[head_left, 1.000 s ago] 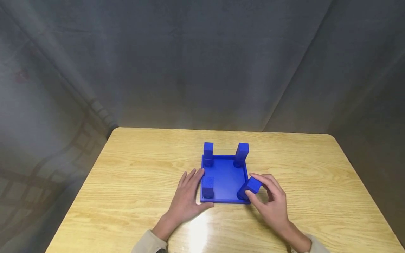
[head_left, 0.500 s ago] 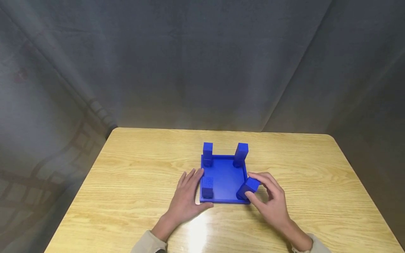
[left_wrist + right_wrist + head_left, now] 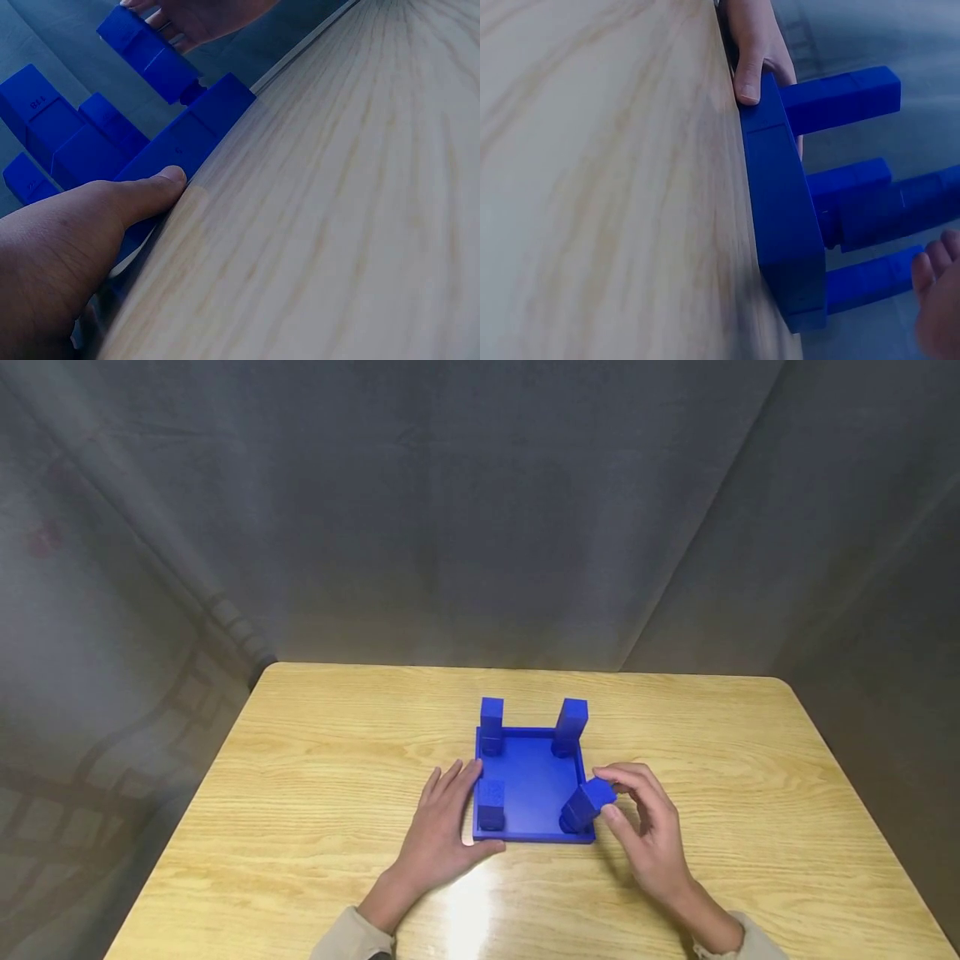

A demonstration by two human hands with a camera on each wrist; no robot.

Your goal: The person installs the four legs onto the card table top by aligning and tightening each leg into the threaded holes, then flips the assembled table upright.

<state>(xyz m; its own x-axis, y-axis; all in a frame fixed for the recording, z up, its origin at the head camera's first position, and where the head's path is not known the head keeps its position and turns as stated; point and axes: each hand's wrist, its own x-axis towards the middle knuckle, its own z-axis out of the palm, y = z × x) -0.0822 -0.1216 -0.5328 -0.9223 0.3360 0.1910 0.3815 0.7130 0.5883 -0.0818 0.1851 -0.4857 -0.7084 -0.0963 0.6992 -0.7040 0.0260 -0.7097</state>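
A blue square tabletop (image 3: 534, 789) with a raised rim lies underside up on the wooden table. Blue table legs stand at its corners: a far left leg (image 3: 492, 725), a far right leg (image 3: 572, 725) and a near left leg (image 3: 492, 803). The near right leg (image 3: 583, 806) leans outward, and its narrow threaded end (image 3: 829, 229) shows at the tabletop. My right hand (image 3: 651, 831) pinches this leg's upper end between thumb and fingertips. My left hand (image 3: 438, 839) rests against the near left corner, fingers straight along the left side, thumb (image 3: 174, 175) on the front edge.
The light wooden table (image 3: 337, 735) extends around the tabletop on all sides. Behind it hangs a dark grey curtain (image 3: 480, 510). Beige sleeves (image 3: 352, 935) reach in from the near edge.
My right hand's thumb and fingers have shifted a little to the right around the leaning leg's top, which has turned slightly. My left hand and the tabletop have barely moved.
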